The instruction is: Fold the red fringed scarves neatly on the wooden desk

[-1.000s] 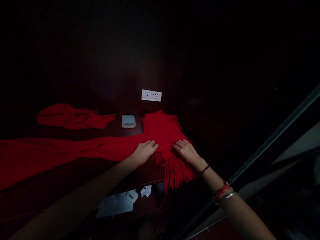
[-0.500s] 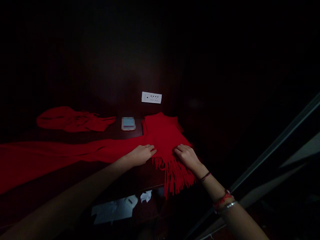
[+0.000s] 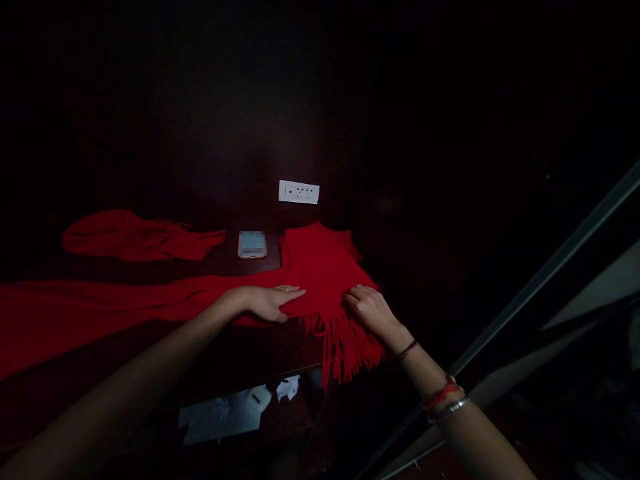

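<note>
A red fringed scarf (image 3: 325, 267) lies across a dark surface, its long part stretching to the left edge of view. Its tassels (image 3: 345, 347) hang over the front edge. On the cloth, left of the fringe, my left hand (image 3: 267, 301) rests flat with its fingers stretched out, holding nothing. My right hand (image 3: 370, 308) sits at the scarf's right side, just above the tassels, with its fingers curled closed on the cloth; the fingertips are partly hidden.
A second bunched red cloth (image 3: 130, 237) lies at the back left. Beside the scarf is a phone-like device (image 3: 253, 245), below a white wall socket (image 3: 299, 192). Under the surface are a pale sheet (image 3: 223, 417) and crumpled paper (image 3: 288, 387). A metallic edge (image 3: 540, 283) slants along the right.
My left hand has shifted slightly left, and its fingers have gone from bent to stretched out flat. The right hand stays at the scarf. The view has moved a little.
</note>
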Motion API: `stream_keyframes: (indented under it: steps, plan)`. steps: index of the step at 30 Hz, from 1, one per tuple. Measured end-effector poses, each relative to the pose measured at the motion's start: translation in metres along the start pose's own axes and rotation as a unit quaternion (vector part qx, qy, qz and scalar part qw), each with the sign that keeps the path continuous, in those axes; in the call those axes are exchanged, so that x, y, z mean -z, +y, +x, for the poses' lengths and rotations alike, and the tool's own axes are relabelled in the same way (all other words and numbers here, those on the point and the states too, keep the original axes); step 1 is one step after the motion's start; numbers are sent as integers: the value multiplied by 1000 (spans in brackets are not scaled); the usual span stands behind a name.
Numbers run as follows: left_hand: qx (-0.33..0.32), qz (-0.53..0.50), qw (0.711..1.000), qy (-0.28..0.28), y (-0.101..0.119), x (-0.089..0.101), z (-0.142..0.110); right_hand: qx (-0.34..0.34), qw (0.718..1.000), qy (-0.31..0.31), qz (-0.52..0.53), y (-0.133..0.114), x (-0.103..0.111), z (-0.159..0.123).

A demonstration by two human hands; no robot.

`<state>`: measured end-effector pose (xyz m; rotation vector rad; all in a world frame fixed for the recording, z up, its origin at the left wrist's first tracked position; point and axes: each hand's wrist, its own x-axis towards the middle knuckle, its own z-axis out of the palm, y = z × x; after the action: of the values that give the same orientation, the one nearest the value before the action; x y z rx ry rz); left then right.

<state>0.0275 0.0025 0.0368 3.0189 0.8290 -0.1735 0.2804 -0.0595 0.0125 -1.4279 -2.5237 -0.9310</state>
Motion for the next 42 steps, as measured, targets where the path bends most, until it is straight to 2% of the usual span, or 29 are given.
stream_keyframes:
  steps: [2, 4, 6, 8, 11, 18, 20, 22, 25, 26, 28, 30, 32, 37, 40, 42]
  plan:
    - [-18, -40, 997, 70, -12, 15, 10, -6, 1000, 0, 3, -1, 0, -1]
    - [63, -82, 979, 175, -24, 23, 28, -9, 1000, 0, 4, -1, 0, -2]
    - [157, -127, 953, 225, -34, 23, 50, -11, 1000, -1, 4, -1, 0, -2]
    - [197, -155, 944, 215, -44, 19, 70, -14, 1000, -1, 8, -1, -1, -2]
    - [208, -177, 943, 188, -59, 15, 87, -21, 1000, 2, 13, -1, -3, -4]
    - [215, -182, 935, 216, -81, 21, 97, -38, 999, 7, 23, -3, -10, -7]
    - [203, -177, 939, 214, -78, 14, 95, -43, 999, 7, 27, -4, -10, -8]
    - [193, -147, 941, 237, -68, 4, 91, -51, 998, 6, 39, -4, -9, -9]
    - [176, -69, 934, 303, -42, -11, 81, -72, 993, 1, 93, 0, -2, -8]
    - [162, -54, 936, 309, -31, -15, 77, -87, 989, 2, 118, 3, 1, -5]
    - [122, -58, 955, 263, -9, -22, 71, -137, 977, 11, 161, 10, 5, 3]
    - [92, -91, 977, 170, 10, -28, 66, -202, 962, 18, 182, 18, 5, 16]
    - [84, -125, 984, 100, 22, -31, 62, -250, 951, -5, 184, 25, -1, 29]
    - [97, -152, 982, 57, 30, -33, 51, -286, 925, -162, 189, 32, -36, 37]
    - [98, -164, 981, 21, 28, -30, 44, -290, 910, -216, 205, 35, -46, 31]
    - [96, -175, 980, 10, 27, -27, 41, -306, 902, -231, 199, 36, -44, 32]
